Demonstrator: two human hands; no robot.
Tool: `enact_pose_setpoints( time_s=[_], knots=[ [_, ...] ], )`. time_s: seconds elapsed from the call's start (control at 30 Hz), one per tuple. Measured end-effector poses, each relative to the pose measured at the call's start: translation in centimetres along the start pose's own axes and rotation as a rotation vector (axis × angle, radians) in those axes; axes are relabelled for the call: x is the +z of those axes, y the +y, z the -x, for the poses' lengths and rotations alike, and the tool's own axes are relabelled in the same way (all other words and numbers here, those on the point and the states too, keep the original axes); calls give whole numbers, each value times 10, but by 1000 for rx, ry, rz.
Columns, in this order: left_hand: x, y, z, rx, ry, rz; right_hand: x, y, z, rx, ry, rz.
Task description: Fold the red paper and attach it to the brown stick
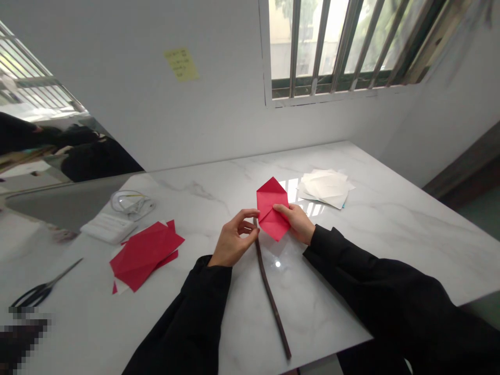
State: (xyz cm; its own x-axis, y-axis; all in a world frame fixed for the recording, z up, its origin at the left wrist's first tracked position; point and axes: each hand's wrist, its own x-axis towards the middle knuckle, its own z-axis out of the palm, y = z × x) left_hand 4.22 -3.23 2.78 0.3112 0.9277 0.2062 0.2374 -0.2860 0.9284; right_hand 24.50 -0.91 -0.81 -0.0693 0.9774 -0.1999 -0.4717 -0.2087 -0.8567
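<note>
My right hand (300, 223) grips a folded piece of red paper (270, 200) at its right edge, thumb on top and the other fingers mostly hidden underneath. Two opposite ends of the paper come to points, and creases cross its lower half. At the paper's left edge is my left hand (233, 237), its fingers curved and the index fingertip at the edge; thumb and index finger are apart. A thin dark brown stick (269, 291) runs along the table from beneath my left fingertips toward the front edge.
Left on the marble-patterned table (328, 291) are stacked red paper sheets (145, 255), scissors (47, 289), a white box (108, 228) and a coiled white cable (133, 204). White paper pieces (326, 186) lie at the back right. A barred window (332, 47) and yellow note (182, 64) are on the wall.
</note>
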Motion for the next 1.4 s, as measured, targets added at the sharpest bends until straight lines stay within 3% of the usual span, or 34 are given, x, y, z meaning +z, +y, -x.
enact_pose_setpoints(
  time_s=[0.27, 0.53, 0.77, 1.07, 1.27, 1.4],
  knots=[
    [4, -3, -1, 3, 63, 9, 0, 1, 1, 6, -54, 34],
    [9, -6, -4, -173, 96, 198, -4, 3, -1, -7, -114, 104],
    [14, -9, -3, -212, 63, 330, -2, 5, 2, -30, -141, 187],
    [15, -18, -5, -279, 160, 325, 0, 3, 5, -58, -211, 260],
    [15, -20, -4, -313, 295, 386, 1, -4, 10, -88, -411, 361],
    [13, -21, -5, -325, 292, 403, 0, -3, 9, -82, -364, 406]
  ],
)
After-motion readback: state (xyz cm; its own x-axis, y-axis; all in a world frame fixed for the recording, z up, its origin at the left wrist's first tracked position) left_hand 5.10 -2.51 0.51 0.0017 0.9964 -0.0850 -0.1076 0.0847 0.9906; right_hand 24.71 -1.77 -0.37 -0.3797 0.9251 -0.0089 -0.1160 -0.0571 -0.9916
